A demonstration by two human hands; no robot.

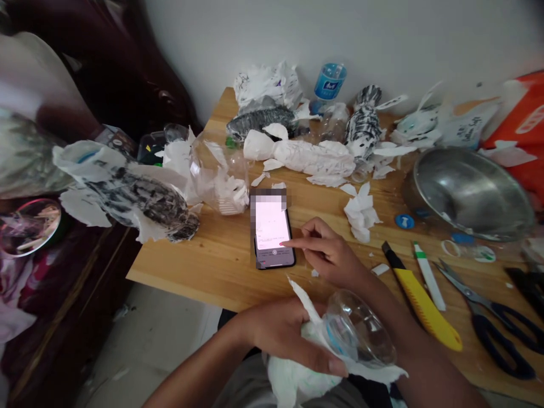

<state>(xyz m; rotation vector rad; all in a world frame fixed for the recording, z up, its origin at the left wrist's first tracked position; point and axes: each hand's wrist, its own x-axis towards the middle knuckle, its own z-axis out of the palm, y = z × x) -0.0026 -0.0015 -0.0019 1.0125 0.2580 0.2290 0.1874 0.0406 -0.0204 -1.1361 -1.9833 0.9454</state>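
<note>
My right hand (329, 252) rests on the wooden table (212, 255), index finger stretched out and touching the lit screen of a phone (273, 231) lying flat; its other fingers are curled. Lower down, my left hand (289, 334) is wrapped around a clear plastic bottle (361, 331) partly covered with white paper (293, 374), holding it against my lap at the table's near edge.
Paper-covered bottle shapes lie about: a grey-black one (140, 198) at left, a white one (301, 156) and striped ones (363, 122) at the back. A steel bowl (467, 190), yellow utility knife (420, 303), marker (428, 275) and scissors (488, 311) sit right.
</note>
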